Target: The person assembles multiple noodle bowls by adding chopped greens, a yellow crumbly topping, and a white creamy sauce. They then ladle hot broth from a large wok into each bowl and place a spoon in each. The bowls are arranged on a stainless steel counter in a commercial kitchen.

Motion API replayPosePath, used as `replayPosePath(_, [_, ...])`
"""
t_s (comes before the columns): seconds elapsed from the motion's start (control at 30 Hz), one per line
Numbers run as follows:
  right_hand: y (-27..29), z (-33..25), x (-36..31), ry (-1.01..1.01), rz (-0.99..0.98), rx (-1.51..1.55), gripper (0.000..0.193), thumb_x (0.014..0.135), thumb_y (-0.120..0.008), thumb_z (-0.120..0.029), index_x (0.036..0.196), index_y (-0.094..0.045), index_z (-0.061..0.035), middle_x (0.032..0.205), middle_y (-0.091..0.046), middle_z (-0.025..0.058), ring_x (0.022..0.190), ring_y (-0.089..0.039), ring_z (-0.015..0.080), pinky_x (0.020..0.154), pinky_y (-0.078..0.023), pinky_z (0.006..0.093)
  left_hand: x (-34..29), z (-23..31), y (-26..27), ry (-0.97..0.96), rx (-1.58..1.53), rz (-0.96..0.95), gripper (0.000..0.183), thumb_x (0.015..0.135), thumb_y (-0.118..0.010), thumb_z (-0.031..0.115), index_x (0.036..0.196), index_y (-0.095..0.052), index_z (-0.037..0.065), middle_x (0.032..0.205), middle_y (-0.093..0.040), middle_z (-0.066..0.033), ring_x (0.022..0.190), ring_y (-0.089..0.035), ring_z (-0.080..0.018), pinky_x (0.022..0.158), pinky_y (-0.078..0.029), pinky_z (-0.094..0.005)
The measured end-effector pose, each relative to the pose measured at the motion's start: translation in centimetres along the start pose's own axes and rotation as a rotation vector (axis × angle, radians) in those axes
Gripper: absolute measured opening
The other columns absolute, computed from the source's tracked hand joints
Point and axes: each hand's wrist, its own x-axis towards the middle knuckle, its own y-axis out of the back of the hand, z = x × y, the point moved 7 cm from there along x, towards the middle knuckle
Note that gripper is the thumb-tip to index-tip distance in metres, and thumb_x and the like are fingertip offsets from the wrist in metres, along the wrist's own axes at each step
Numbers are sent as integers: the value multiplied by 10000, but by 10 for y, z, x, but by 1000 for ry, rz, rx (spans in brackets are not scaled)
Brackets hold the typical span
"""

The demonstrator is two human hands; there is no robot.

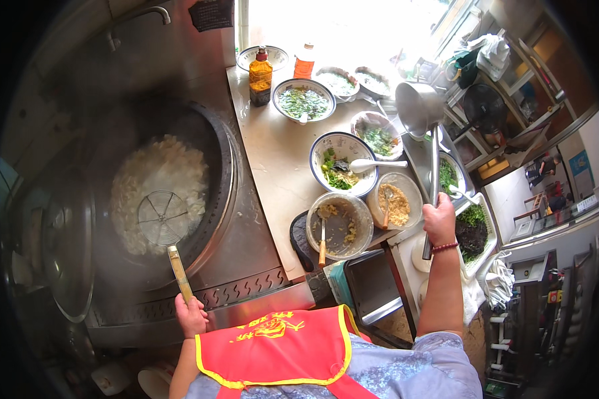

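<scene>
My left hand [192,315] is closed round the wooden handle of a wire strainer [161,216]. The strainer's round mesh rests over pale, dumpling-like pieces [163,153] crowded in a large steaming wok [221,153]. At the right, my right hand [440,223] grips the long handle of a deep metal ladle [419,110], its cup raised beyond the bowls. Left of the ladle handle stands a patterned bowl [318,151] of chopped greens with a white spoon [378,164] leaning in it. What the ladle's cup holds cannot be made out.
On the counter [263,179] stand a tub of minced seasoning [400,203], a nearly emptied tub [353,247], a bowl of greens in broth [304,103], a dark sauce bottle [260,78] and an orange-labelled bottle [304,63]. A white basket [491,236] holds greens. A faucet [158,13] overhangs the stove.
</scene>
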Motion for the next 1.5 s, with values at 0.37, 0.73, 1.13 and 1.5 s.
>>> replayPosePath(0.37, [-29,-109,-93,-153,-421,822,336,831,-482,-41,1157,-489,43,594,-505,9,363,-431,79,316,-349,197,22,69,36,78,-420,-96,119,967,-486,194,1000,-478,79,677,-510,-16,433,-436,-75,339,-342,-218])
replayPosePath(0.73, [-294,-241,-211,-69,-1002,398,316,779,-606,-43,1078,-546,38,682,-540,54,452,-509,141,405,-422,277,152,55,23,420,-446,-211,111,950,-518,208,1017,-539,122,819,-624,-24,605,-532,-88,462,-430,-245])
replayPosePath(1.13, [-441,-248,-245,316,-890,-296,279,822,-580,-144,1014,-558,57,876,-639,238,737,-650,325,632,-512,423,193,57,9,440,-139,-101,143,928,-479,171,1036,-511,84,812,-598,-53,599,-531,-123,461,-424,-269])
replayPosePath(1.5, [-411,-238,-285,-930,-1556,800,134,842,-569,-101,942,-523,-25,676,-530,51,480,-494,140,404,-391,296,172,82,53,217,217,14,103,925,-448,197,924,-474,97,653,-502,-37,455,-450,-144,351,-349,-308])
